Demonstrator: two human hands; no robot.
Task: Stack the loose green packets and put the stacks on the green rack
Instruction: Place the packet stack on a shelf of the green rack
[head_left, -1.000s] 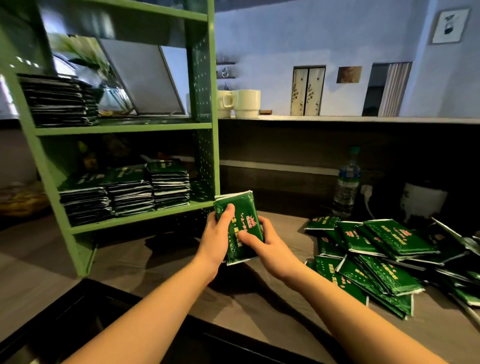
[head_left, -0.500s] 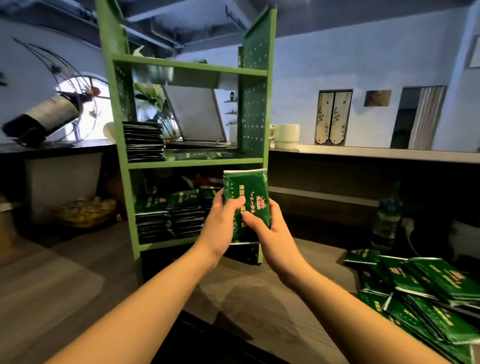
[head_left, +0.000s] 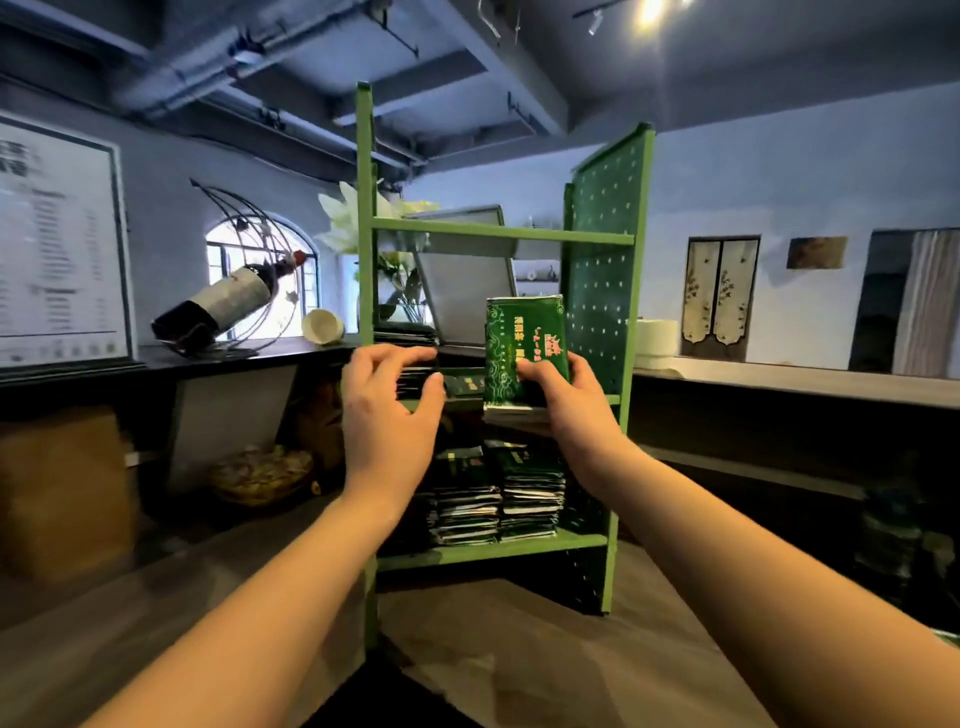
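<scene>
My right hand (head_left: 558, 387) grips a stack of green packets (head_left: 519, 343) by its lower end and holds it upright in front of the middle shelf of the green rack (head_left: 498, 234). My left hand (head_left: 389, 405) is off the stack, fingers spread and loosely curled, hovering in front of a dark stack of packets on the middle shelf (head_left: 408, 335). The bottom shelf holds more stacks of packets (head_left: 498, 493) side by side. The loose packets on the table are out of view except a green sliver at the far right edge.
A wine bottle in a wire holder (head_left: 228, 301) and a white cup (head_left: 322, 326) sit on the dark counter left of the rack. A basket (head_left: 260, 473) sits below it. White mugs (head_left: 655, 343) stand on the ledge to the right. The wooden table (head_left: 519, 649) carries the rack.
The view has tilted up. My left hand has let go of the stack and moved left toward the middle shelf. My right hand alone has raised the stack to middle-shelf height.
</scene>
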